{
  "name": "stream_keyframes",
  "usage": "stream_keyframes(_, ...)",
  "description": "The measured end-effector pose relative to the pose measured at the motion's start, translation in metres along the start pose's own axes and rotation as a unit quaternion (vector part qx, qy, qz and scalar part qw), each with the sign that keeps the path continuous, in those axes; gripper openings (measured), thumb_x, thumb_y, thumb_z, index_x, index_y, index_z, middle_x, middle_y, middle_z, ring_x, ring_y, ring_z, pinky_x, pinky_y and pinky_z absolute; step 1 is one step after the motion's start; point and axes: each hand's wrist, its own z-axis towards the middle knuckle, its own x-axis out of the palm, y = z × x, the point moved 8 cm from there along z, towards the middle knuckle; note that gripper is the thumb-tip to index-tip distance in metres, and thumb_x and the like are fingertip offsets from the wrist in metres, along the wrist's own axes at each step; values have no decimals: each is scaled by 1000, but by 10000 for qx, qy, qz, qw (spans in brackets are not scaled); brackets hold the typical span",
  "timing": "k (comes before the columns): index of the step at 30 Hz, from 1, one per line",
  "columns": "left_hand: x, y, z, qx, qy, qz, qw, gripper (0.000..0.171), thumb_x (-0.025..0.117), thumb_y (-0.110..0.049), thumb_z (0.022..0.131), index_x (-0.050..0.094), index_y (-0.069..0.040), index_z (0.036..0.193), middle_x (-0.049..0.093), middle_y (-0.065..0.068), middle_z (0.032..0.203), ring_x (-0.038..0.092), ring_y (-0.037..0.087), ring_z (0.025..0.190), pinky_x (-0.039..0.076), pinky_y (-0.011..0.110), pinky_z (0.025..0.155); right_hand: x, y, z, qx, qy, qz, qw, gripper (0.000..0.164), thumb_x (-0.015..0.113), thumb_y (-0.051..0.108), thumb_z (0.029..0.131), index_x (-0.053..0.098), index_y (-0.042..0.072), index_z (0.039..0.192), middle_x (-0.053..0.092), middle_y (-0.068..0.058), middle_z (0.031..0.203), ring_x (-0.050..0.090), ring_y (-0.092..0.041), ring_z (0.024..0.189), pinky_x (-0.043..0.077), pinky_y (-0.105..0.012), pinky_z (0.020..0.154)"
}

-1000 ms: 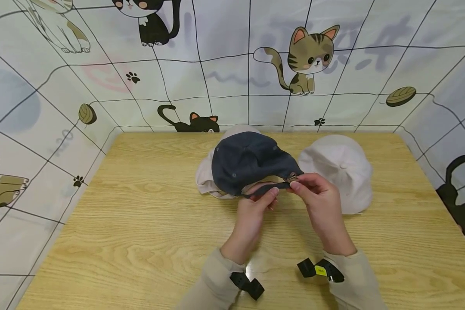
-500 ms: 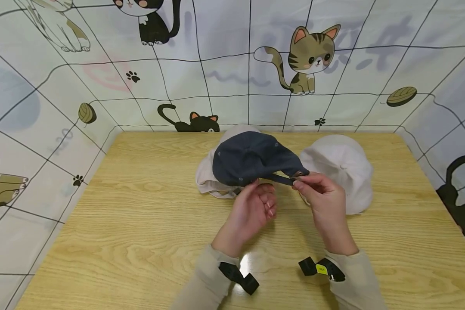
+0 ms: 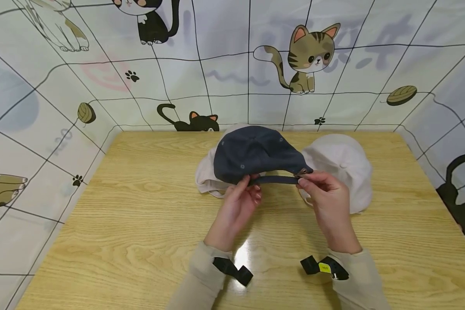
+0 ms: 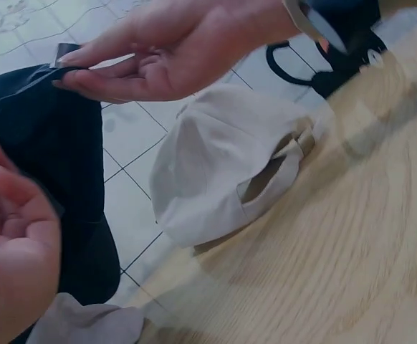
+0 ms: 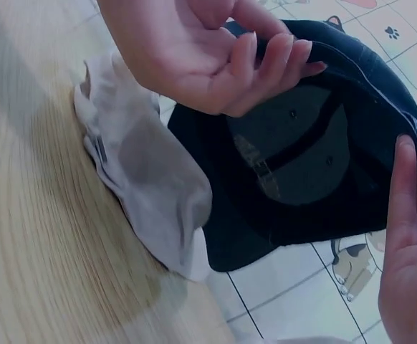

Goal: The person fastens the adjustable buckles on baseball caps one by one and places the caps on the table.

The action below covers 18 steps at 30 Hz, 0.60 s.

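A navy baseball cap (image 3: 257, 150) is held up above the table, its back opening and strap (image 3: 279, 179) facing me. My right hand (image 3: 331, 202) pinches the strap end by the metal buckle (image 3: 303, 171) between thumb and fingers. At the cap's left rear edge, my left hand (image 3: 240, 204) grips the strap's other end with thumb and forefinger, palm partly turned up. The right wrist view shows the cap's dark inside (image 5: 294, 158) and its brim pointing away. Fingertips behind the fabric are hidden.
Partly behind the navy cap lies a pale cap (image 3: 207, 174) on the wooden table (image 3: 139, 224). A second pale cap (image 3: 342, 168) sits to the right, just beyond my right hand. A cat-patterned sheet (image 3: 224, 77) walls the back and sides.
My left hand slid left from the strap's middle to the cap's left rear edge. The right hand moved slightly right, still pinching the strap end; the cap rose a little and the strap straightened.
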Motion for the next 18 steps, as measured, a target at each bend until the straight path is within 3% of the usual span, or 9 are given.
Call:
stream_keyframes(3, 1, -8, -1, 505, -60, 87, 9987, 13, 57, -18, 88, 65, -8, 91, 62, -1, 78, 52, 10, 67, 41, 21, 61, 6, -2, 0, 12, 163, 480, 9987, 25, 50, -24, 77, 64, -5, 85, 63, -14, 86, 63, -21, 71, 51, -27, 66)
stream_keyframes(5, 5, -10, -2, 692, 27, -87, 9976, 10, 59, -17, 87, 65, -9, 91, 62, -1, 76, 51, 10, 66, 39, 21, 59, 10, -4, -1, 59, 238, 659, 9975, 25, 49, -24, 77, 64, -6, 86, 63, -14, 86, 63, -22, 71, 51, -28, 67)
stream_keyframes(12, 15, -11, -4, 845, 494, -833, 9917, 9, 56, -5, 86, 57, -12, 93, 56, 0, 82, 50, 10, 72, 37, 22, 60, 17, -6, -4, 83, 42, 278, 9996, 24, 53, -22, 76, 65, -2, 84, 63, -12, 84, 63, -21, 72, 51, -29, 69)
stream_keyframes(15, 21, -7, -5, 620, 774, -782, 9920, 10, 58, -12, 86, 55, -13, 96, 56, 0, 89, 51, 13, 78, 39, 25, 65, 18, -9, -6, 138, -19, 315, 9994, 21, 54, -22, 76, 64, -6, 85, 61, -15, 85, 63, -22, 72, 51, -29, 69)
stream_keyframes(18, 29, 4, -8, 223, 1023, -208, 9943, 19, 61, -21, 86, 55, -14, 102, 57, 0, 92, 51, 14, 83, 40, 26, 68, 12, -22, -8, 88, -113, 111, 9998, 15, 60, -17, 75, 64, -8, 86, 62, -15, 88, 63, -22, 74, 51, -28, 69)
